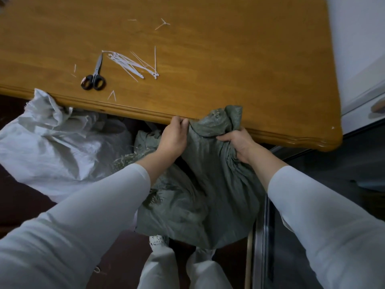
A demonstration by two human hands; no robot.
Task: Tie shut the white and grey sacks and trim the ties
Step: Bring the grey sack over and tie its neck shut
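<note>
Nearest the camera, two white sleeves, left (83, 215) and right (323, 215), reach forward over pale trousers (162, 268). Between the arms hangs the grey woven sack (208, 195), its body sagging below the table edge in front of the person's legs.

Both hands hold the sack just under its mouth. The left hand (174, 138) has its fingers curled into the cloth on the left side of the neck, knuckles up against the table's rim. The right hand (237, 142) grips a bunch of pleated cloth on the right side, fingers wrapped round the gathers. The gathered neck (220, 122) rises between the two hands and flops onto the table edge. No tie is visible round it.

To the left, partly under the table, lies the white woven sack (52, 147), crumpled, its top bunched against the rim. Between it and the grey sack shows more grey-green woven cloth with frayed threads (143, 142).

Farther off, the wooden table (229, 59) carries black-handled scissors (94, 78), closed, handles toward the person. Just beside their tip lies a loose bundle of white cable ties (133, 63). Short white offcuts are scattered about, one pair near the rim (112, 95), others farther back (162, 25). A white cabinet (360, 49) stands at the table's right end.
</note>
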